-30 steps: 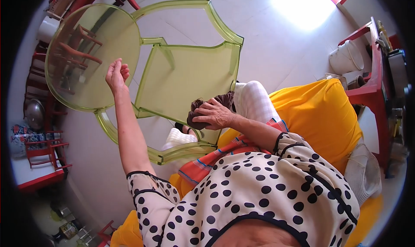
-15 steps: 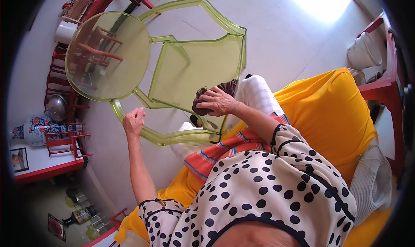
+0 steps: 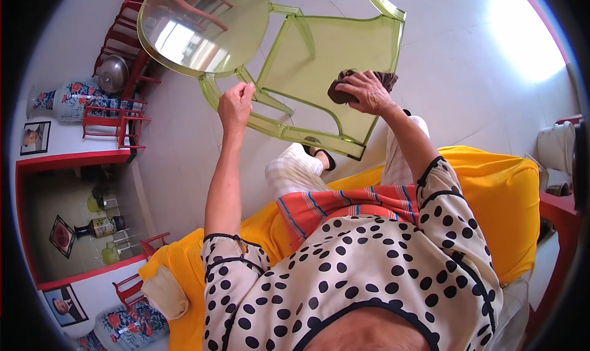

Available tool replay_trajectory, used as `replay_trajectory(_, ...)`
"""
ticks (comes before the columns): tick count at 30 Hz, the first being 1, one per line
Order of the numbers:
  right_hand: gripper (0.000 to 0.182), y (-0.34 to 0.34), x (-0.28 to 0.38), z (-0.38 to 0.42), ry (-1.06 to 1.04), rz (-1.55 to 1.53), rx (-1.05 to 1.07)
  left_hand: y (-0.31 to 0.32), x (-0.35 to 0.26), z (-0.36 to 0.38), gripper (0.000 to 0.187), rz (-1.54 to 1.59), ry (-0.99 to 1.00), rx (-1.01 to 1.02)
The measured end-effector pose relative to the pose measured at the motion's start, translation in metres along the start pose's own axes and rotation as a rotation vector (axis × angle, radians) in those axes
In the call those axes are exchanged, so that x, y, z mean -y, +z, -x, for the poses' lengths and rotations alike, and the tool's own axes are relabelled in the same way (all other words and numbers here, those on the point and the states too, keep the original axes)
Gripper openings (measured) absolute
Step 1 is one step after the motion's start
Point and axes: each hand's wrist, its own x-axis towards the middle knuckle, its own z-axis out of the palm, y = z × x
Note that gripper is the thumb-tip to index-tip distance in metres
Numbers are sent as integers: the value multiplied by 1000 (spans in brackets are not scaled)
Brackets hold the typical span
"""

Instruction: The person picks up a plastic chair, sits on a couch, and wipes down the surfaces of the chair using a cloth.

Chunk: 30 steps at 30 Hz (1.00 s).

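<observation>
A see-through green plastic chair (image 3: 332, 50) with a round back is in front of my knees. My right hand (image 3: 367, 93) is closed on a dark brown cloth (image 3: 344, 86), pressing it against the chair's seat near one side edge. My left hand (image 3: 235, 107) is curled into a fist around the chair's arm, close to where the arm meets the round back. The fist hides the part of the arm under it. Glare shows on the round back.
Yellow fabric (image 3: 485, 197) covers the seat under me. At the left are red wooden chairs (image 3: 117, 120), a metal bowl (image 3: 114, 74) and a floral vase (image 3: 80, 100). A white bucket (image 3: 556, 145) stands at the right by red furniture.
My view has shifted, so the chair and the room sit higher and further right. Both hands stay at the chair, the right one with the brown cloth slightly further along the seat.
</observation>
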Motion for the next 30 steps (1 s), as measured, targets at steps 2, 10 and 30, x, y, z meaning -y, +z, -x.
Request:
replay_trajectory(2,57,-6,-2,-5,10,-2,1,0,-3,0,36,-48,-13,1)
replay_trajectory(10,57,-2,-5,-9,90,45,5,6,5,-2,34,-96,-12,-19)
replay_trajectory(30,54,16,79,33,493,62,-217,4,12,-14,31,-113,-60,18)
